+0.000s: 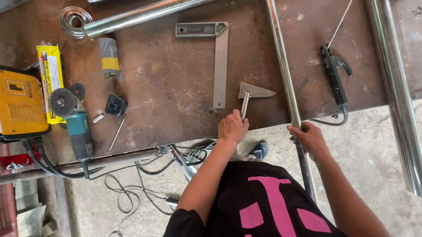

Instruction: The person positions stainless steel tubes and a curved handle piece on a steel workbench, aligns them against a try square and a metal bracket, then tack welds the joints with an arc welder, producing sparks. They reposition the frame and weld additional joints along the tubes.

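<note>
The left hand (231, 128) is clenched around the handle of a chipping hammer (253, 93), whose wedge head lies flat on the steel table (170, 77), at 9 o'clock from the pipe. The right hand (309, 136) grasps the shiny pipe (282, 57) at the table's edge, apparently steadying it; a welding holder (334, 76) lies at 3 o'clock from the pipe.

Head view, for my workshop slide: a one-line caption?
Left hand grips a chipping hammer on the steel table; right hand holds a shiny tube.
</note>
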